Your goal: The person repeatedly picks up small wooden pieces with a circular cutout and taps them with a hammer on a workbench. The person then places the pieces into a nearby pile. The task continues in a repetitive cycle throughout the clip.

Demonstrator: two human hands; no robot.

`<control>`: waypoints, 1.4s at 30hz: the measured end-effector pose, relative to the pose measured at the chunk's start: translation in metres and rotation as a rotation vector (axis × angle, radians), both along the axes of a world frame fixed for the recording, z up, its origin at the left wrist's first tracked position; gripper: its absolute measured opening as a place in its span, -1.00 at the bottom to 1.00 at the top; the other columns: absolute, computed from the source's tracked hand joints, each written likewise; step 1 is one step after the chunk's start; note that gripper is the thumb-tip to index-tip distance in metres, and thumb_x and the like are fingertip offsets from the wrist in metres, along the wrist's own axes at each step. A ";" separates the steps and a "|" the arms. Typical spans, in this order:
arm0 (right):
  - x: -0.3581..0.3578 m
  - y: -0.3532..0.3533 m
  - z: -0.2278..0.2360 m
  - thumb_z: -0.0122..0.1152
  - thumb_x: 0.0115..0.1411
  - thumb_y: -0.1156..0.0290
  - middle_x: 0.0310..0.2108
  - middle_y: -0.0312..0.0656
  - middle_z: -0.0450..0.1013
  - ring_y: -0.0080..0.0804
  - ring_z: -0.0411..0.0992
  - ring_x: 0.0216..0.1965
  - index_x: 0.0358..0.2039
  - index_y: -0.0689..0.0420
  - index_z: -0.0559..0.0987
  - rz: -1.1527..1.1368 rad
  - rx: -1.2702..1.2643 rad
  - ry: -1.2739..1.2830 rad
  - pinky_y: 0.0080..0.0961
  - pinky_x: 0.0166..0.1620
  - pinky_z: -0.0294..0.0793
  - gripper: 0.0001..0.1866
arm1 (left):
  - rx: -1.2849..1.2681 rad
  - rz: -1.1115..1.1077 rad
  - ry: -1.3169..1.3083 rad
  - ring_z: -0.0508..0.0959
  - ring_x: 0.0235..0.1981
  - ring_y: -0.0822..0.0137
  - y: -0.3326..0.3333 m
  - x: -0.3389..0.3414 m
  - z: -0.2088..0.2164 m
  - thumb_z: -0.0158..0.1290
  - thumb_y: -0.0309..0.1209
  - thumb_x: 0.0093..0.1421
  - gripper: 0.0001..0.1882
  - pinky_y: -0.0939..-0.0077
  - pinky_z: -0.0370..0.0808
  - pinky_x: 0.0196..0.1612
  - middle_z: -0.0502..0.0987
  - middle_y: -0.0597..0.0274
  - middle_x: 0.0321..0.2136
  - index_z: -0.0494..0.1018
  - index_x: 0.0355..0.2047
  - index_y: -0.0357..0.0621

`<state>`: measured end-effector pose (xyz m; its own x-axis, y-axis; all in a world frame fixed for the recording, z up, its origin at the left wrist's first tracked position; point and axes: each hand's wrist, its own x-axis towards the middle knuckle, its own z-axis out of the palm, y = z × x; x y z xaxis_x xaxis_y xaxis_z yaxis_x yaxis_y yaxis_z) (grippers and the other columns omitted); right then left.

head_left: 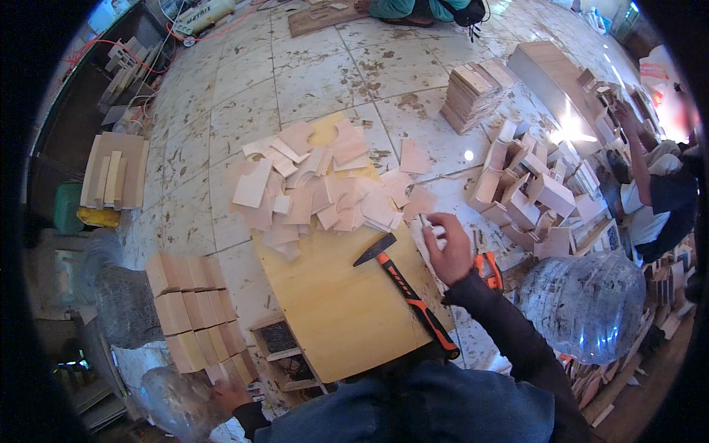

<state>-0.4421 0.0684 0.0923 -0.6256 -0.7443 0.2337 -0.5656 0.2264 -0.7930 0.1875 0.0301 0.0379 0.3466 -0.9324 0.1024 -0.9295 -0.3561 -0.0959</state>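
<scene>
My right hand [447,249] is beside the right edge of a yellow board [317,295], its fingers curled together around something small and whitish that I cannot make out. On the board, just left of that hand, lies a hammer [402,284] with a black and orange handle. Thin wooden pieces [303,196], some with curved cutouts, are heaped at the board's far end. Low on the left, my left hand [230,396] reaches to the near end of rows of wooden blocks [193,314]; blur hides its fingers and whether it grips one.
An orange tool [489,271] lies right of my right forearm, near a clear plastic-wrapped bundle [583,306]. Wooden box pieces [528,188] are piled at the right, before stacked thin boards [476,92]. A person [657,192] sits at the far right; another person's legs [402,9] show at the top.
</scene>
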 end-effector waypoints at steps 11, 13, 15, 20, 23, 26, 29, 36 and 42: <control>-0.020 -0.113 -0.013 0.34 0.07 0.38 -0.19 -0.02 0.51 -0.16 0.49 -0.19 0.03 0.28 0.43 0.209 0.095 0.065 -0.34 -0.11 0.48 -0.48 | -0.088 -0.026 0.134 0.38 0.05 -0.23 -0.005 0.026 0.020 0.41 0.11 -0.25 -0.02 -0.03 0.34 0.08 0.41 -0.27 -0.04 0.35 0.06 -0.32; -0.028 -0.108 -0.012 0.35 0.07 0.39 -0.24 -0.03 0.53 -0.19 0.54 -0.30 -0.01 0.30 0.46 0.190 0.107 -0.118 -0.35 -0.22 0.54 -0.51 | -0.066 -0.002 0.178 0.39 0.05 -0.22 -0.006 0.042 0.014 0.39 0.10 -0.23 -0.07 -0.02 0.34 0.09 0.43 -0.28 -0.05 0.41 0.01 -0.34; -0.038 -0.099 -0.009 0.35 0.06 0.41 -0.28 -0.02 0.53 -0.16 0.58 -0.39 -0.05 0.31 0.49 0.148 0.179 -0.400 -0.34 -0.31 0.56 -0.55 | -0.072 0.059 0.286 0.40 0.04 -0.20 -0.006 0.051 0.015 0.37 0.10 -0.22 -0.13 -0.02 0.34 0.09 0.45 -0.29 -0.07 0.47 -0.04 -0.36; -0.053 -0.080 0.010 0.22 0.17 0.51 -0.27 -0.03 0.49 -0.23 0.60 -0.36 -0.01 0.31 0.38 0.055 0.149 -1.114 -0.45 -0.43 0.63 -0.61 | 0.047 0.136 -0.155 0.51 -0.11 -0.20 -0.008 0.005 0.086 0.31 0.04 -0.15 -0.14 -0.02 0.45 -0.03 0.49 -0.28 -0.13 0.41 0.05 -0.34; -0.049 -0.070 0.026 0.13 0.21 0.52 -0.20 -0.06 0.47 -0.22 0.60 -0.30 0.07 0.25 0.30 -0.031 0.094 -1.248 -0.40 -0.35 0.65 -0.57 | 0.059 0.078 0.175 0.54 -0.18 -0.11 -0.004 -0.060 0.155 0.30 -0.12 -0.13 -0.16 0.05 0.53 -0.13 0.50 -0.20 -0.18 0.33 0.14 -0.28; -0.031 -0.051 0.039 0.09 0.17 0.61 -0.25 -0.08 0.42 -0.30 0.54 -0.42 0.12 0.24 0.27 -0.120 -0.054 -1.184 -0.30 -0.39 0.68 -0.52 | -0.027 -0.053 0.917 0.56 -0.19 0.14 -0.013 -0.136 0.176 0.27 -0.41 -0.13 -0.15 0.22 0.58 -0.19 0.49 -0.03 -0.15 0.23 0.24 -0.17; -0.012 -0.036 0.047 0.14 0.20 0.55 -0.36 -0.22 0.44 -0.53 0.39 -0.53 0.10 0.22 0.38 -0.111 -0.101 -1.097 -0.54 -0.43 0.55 -0.57 | 0.114 -0.275 1.153 0.55 -0.11 0.23 -0.033 -0.207 0.158 0.25 -0.53 -0.14 -0.09 0.30 0.58 -0.11 0.41 0.03 0.00 0.16 0.28 -0.16; 0.007 -0.025 0.056 0.28 0.21 0.45 -0.42 -0.25 0.48 -0.59 0.41 -0.47 -0.10 0.29 0.50 -0.061 -0.130 -1.016 -0.66 -0.44 0.38 -0.71 | 0.043 -0.887 1.161 0.46 0.07 0.11 -0.089 -0.344 0.092 0.31 -0.53 -0.11 -0.14 0.29 0.54 0.05 0.33 -0.01 0.10 0.18 0.22 -0.21; 0.024 -0.026 0.057 0.21 0.24 0.51 -0.27 -0.10 0.53 -0.42 0.54 -0.34 -0.09 0.32 0.48 -0.034 -0.220 -1.010 -0.56 -0.31 0.56 -0.74 | -0.007 -0.920 1.173 0.44 0.09 0.07 -0.090 -0.363 0.071 0.30 -0.52 -0.08 -0.16 0.27 0.55 0.04 0.32 -0.04 0.06 0.17 0.22 -0.20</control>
